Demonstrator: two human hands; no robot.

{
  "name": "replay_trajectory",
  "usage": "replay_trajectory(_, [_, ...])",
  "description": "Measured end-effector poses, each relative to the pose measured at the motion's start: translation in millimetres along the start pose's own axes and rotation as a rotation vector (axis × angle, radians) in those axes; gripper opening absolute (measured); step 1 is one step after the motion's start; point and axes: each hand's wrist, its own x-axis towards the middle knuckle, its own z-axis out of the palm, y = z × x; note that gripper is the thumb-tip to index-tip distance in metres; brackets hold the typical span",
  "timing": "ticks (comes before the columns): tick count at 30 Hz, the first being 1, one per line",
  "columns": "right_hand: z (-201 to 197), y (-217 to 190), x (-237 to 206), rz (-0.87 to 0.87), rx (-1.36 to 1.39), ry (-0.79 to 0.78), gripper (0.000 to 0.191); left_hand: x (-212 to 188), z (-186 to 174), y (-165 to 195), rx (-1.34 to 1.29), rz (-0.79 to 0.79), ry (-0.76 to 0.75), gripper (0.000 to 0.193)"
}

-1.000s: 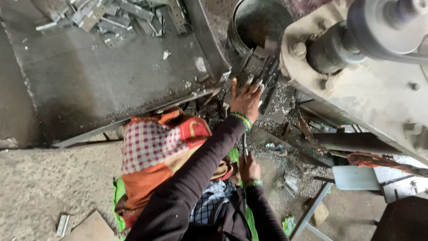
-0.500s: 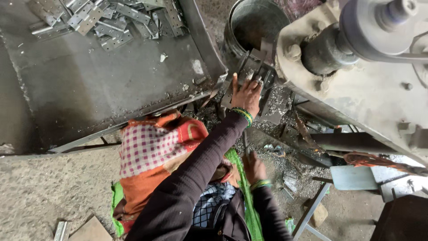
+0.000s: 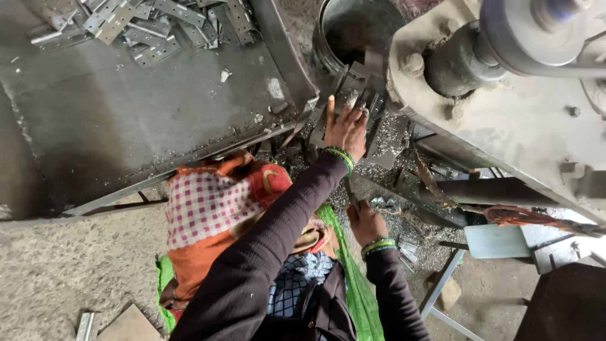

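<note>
My left hand reaches forward, fingers spread, and rests on flat grey metal plates stacked at the foot of a large press machine. Green bangles circle that wrist. Lower down, beside my lap, my right hand is closed around a thin metal rod that points up toward my left wrist. Both arms wear dark sleeves. Whether the left fingers pinch a plate is hidden.
A dark steel tray table at the left carries several punched metal brackets at its far end. A metal bucket stands behind the plates. Metal scrap litters the floor. A checked and orange cloth covers my lap.
My left hand stays on the plates at the machine, with its thumb now raised. My right hand has shifted slightly up and right with the rod. The view has drifted a little.
</note>
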Motion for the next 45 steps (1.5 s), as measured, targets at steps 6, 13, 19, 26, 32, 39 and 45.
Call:
replay_trajectory(6, [78,12,-12,-0.067,0.107,0.315,0.051,3,-3,2,-0.060,-0.005,0.032,0.070])
replay_trajectory(13, [46,7,-3,-0.031,0.123,0.090,0.032,12,8,-3,-0.091,-0.007,0.070,0.067])
replay_trajectory(19, [17,-1,-5,0.138,0.122,-0.106,0.031,28,3,6,-0.134,-0.016,0.055,0.058])
replay_trajectory(26, [81,1,-11,0.002,0.257,0.169,0.047,35,-26,-15,-0.050,0.022,-0.166,0.070])
replay_trajectory(32, [28,7,-4,0.030,0.193,0.058,0.040,37,-51,-12,0.054,0.064,-0.241,0.071])
replay_trajectory(39, [-4,-5,8,-0.021,0.004,0.089,0.044,-74,-6,-8,-0.043,0.135,0.135,0.099])
replay_trajectory(45, [-1,-5,4,-0.097,-0.009,0.164,0.051,-99,37,-30,-0.186,0.167,0.529,0.038])
